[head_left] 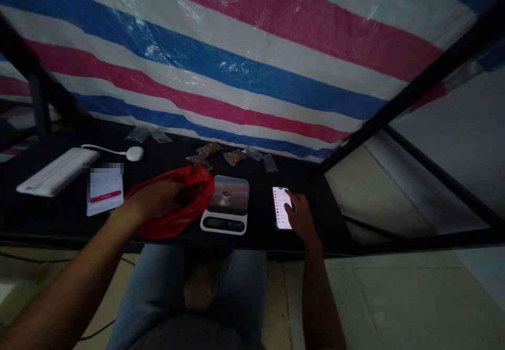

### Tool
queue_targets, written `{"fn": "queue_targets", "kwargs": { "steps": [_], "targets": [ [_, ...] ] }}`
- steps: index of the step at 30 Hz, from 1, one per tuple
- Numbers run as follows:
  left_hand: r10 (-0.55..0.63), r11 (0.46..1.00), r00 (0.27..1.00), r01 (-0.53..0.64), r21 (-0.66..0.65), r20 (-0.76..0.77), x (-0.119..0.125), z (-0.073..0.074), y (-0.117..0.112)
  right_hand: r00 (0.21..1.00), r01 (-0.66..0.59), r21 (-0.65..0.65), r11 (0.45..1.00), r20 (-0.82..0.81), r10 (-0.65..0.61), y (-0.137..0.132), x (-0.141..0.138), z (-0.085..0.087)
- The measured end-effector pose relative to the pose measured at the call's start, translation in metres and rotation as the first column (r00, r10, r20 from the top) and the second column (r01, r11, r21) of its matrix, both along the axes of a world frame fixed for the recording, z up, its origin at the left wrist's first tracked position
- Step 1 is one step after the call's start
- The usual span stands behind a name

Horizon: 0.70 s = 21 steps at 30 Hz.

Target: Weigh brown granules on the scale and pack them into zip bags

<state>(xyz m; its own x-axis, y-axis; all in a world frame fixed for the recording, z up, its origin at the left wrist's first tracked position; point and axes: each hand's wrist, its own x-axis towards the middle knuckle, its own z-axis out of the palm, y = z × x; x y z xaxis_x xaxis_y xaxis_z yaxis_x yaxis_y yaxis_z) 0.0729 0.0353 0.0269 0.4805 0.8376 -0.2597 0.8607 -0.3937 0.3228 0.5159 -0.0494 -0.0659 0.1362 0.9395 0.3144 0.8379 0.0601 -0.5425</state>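
Observation:
My left hand reaches into the mouth of a red plastic bag, and its fingers are hidden inside. Small brown dried bits show in the bag. Just right of the bag is a kitchen scale with a steel plate; a tiny white cup with something brown in it stands on the plate. My right hand is at the right edge of a lit phone, which lies on the table. Thumb and index finger are apart over its screen, which shows a list.
Small clear bags of brown bits lie at the back of the black table, near several clear bags. To the left are a paper card, a white case and a round white corded device. Striped sheeting hangs behind.

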Motion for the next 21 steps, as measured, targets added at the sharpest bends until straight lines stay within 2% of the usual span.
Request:
{"fn": "queue_targets", "kwargs": {
  "steps": [4, 9, 16, 21],
  "targets": [
    [-0.018, 0.998, 0.999, 0.019, -0.051, 0.031, 0.001, -0.002, -0.001, 0.976, 0.118, 0.058, 0.991, -0.193, -0.105, -0.012, 0.003, -0.001],
    [-0.058, 0.998, 0.994, 0.060, -0.017, 0.091, -0.003, -0.007, -0.001, 0.935, 0.236, 0.150, 0.960, -0.305, -0.182, -0.028, -0.001, 0.003],
    [-0.074, 0.997, 0.991, 0.072, 0.019, 0.111, -0.010, 0.003, -0.003, 0.918, 0.253, 0.134, 0.958, -0.346, -0.194, -0.030, -0.008, 0.009],
    [-0.035, 0.999, 0.995, 0.036, -0.006, 0.090, -0.012, 0.011, -0.007, 0.920, 0.247, 0.117, 0.962, -0.340, -0.195, -0.030, -0.008, 0.009]
  ]
}}
